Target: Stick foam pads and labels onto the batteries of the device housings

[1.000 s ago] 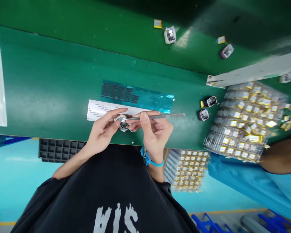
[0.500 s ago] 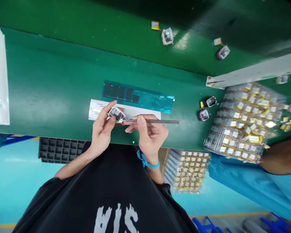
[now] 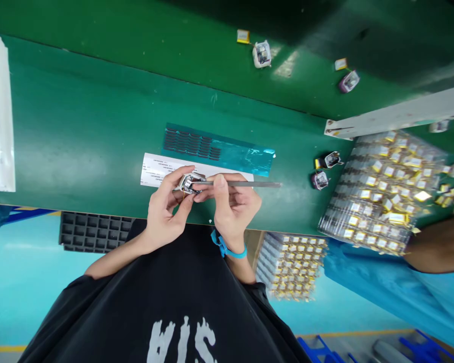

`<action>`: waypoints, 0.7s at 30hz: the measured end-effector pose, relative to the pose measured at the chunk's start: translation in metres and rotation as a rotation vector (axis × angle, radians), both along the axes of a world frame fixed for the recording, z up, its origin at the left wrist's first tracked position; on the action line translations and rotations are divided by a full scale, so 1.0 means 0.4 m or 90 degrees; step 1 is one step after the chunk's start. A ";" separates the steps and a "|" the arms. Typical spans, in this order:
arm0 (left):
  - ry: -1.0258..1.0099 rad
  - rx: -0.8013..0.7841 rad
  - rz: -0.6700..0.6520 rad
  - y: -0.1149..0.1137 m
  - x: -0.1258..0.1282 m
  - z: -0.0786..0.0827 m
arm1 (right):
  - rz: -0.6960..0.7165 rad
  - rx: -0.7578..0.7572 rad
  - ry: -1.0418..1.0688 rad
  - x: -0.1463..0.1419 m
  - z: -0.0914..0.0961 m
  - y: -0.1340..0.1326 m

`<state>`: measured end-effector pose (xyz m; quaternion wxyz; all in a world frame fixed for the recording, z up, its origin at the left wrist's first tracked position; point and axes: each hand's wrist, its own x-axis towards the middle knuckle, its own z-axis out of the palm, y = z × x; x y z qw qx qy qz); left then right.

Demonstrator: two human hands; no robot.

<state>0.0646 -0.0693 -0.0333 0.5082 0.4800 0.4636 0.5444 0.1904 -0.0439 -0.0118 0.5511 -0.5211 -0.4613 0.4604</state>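
Observation:
My left hand (image 3: 166,206) pinches a small white electronic part (image 3: 189,183) with an exposed circuit board, just above the near edge of the green table (image 3: 79,126). My right hand (image 3: 232,204), with a blue strap at the wrist, grips metal tweezers (image 3: 245,184) whose tip touches the part. Beneath my hands lies a white label strip (image 3: 159,169), and beyond it a blue sheet (image 3: 219,148) carrying rows of dark pads.
Two small parts (image 3: 325,170) lie to the right, two more (image 3: 263,53) (image 3: 348,80) on the far belt. Trays of gold-wrapped cells (image 3: 386,191) stand at right, another stack (image 3: 291,264) below the table edge. A black tray (image 3: 94,232) sits lower left. Another person's arm (image 3: 435,247) at right.
My left hand has turned the part and drawn it slightly back toward me; the tweezers have stayed on it throughout.

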 end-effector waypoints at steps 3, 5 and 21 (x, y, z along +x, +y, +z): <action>0.002 0.011 0.005 0.000 0.001 0.001 | 0.001 0.001 0.005 -0.003 0.000 0.002; 0.001 0.015 0.007 0.000 0.001 0.002 | -0.002 -0.001 -0.007 -0.004 0.000 0.004; 0.052 0.010 0.022 -0.001 -0.002 0.007 | -0.006 -0.007 -0.038 -0.011 -0.004 0.003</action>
